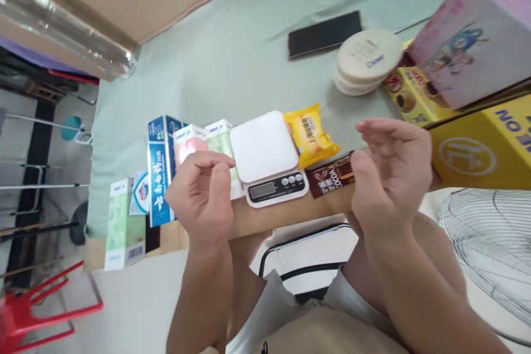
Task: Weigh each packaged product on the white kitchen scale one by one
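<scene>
My left hand (203, 193) hovers over the cartons left of a white digital kitchen scale (264, 146). Its fingers are loosely curled, the thumb a little apart from them, and nothing shows in it. My right hand (388, 166) is raised with fingers and thumb apart, holding nothing, near a brown cocoa packet (331, 178) that it partly hides. The scale's platform is bare. A yellow soap packet (311, 135) lies against its right side. On its left stand a green-and-white box (220, 138), a pink-and-white box (191, 141) and a blue toothpaste box (160, 177).
Another green-and-white box (124, 227) stands at the table's left corner. Farther back lie a black phone (324, 35) and stacked round white containers (369, 58). Yellow cartons (477, 149) and a pink box (477, 38) crowd the right. A fan (489, 238) stands below them.
</scene>
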Motion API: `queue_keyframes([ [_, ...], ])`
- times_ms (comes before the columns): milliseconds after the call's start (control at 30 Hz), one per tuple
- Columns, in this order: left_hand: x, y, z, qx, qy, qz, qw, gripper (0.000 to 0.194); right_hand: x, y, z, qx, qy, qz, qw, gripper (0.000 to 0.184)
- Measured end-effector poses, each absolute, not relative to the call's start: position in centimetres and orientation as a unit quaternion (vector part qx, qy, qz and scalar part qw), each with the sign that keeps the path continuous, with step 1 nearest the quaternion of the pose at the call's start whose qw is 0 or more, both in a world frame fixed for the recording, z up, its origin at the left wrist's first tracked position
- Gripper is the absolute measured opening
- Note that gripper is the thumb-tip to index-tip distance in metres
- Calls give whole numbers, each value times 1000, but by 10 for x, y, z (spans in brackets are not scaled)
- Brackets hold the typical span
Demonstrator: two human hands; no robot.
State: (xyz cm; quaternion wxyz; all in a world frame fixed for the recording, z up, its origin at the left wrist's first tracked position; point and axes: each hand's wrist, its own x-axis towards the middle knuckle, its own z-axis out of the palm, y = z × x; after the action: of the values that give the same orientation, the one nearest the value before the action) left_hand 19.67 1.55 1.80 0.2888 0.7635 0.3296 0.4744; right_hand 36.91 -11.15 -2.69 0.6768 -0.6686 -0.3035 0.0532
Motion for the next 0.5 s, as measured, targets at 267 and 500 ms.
queue_keyframes([
  [267,117,9,19,682,391,571,238,17,298,-81,-21,-573,-478,34,665,29],
  [500,53,30,14,649,557,436,280,24,225,-42,-19,-531,-597,87,595,41],
])
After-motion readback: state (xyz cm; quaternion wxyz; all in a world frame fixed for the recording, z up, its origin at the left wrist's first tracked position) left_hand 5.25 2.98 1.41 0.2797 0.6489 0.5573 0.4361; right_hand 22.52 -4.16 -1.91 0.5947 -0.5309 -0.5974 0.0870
